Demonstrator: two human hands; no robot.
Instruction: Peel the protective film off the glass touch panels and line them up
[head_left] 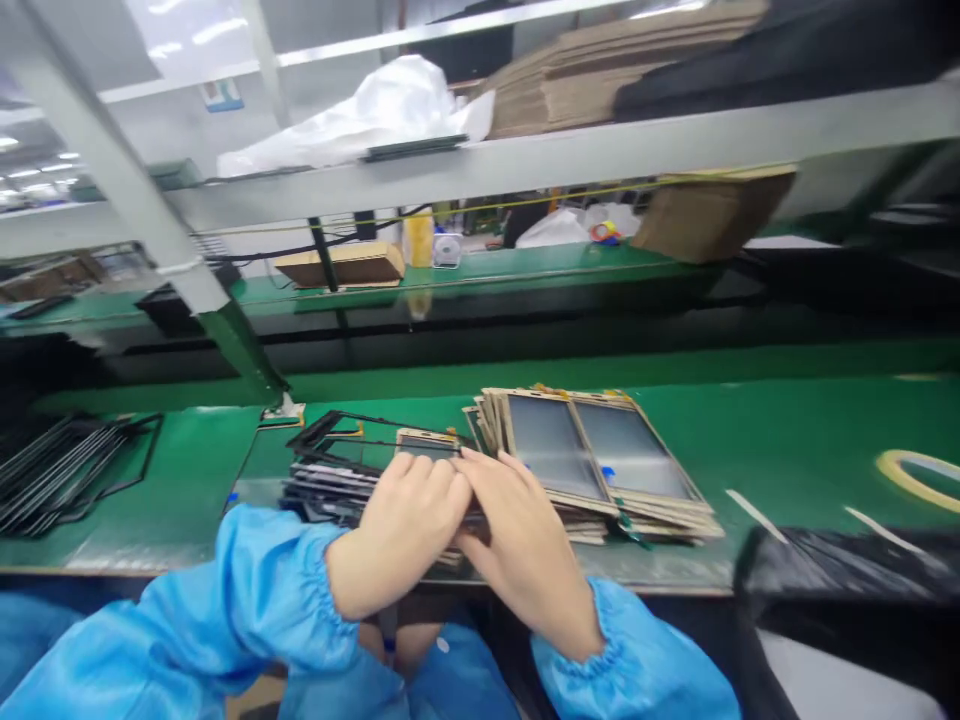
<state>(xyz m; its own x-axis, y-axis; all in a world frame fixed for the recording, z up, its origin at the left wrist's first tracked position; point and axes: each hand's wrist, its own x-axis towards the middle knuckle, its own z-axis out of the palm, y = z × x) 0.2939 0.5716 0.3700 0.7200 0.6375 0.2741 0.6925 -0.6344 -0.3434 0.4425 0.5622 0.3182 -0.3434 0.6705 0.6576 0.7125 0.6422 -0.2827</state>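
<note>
Bright ceiling lights [219, 31] glare, and the edges seem blurred.

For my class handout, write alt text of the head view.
A left hand and a right hand in blue sleeves are close together at a pile of black frames on a green workbench. Pale-edged panels lie stacked beside the right hand.

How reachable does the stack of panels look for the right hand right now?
Probably yes, quite easily: the right hand is close beside the stack of panels, whose upper face is mostly uncovered. The left hand sits on the opposite side.
</note>
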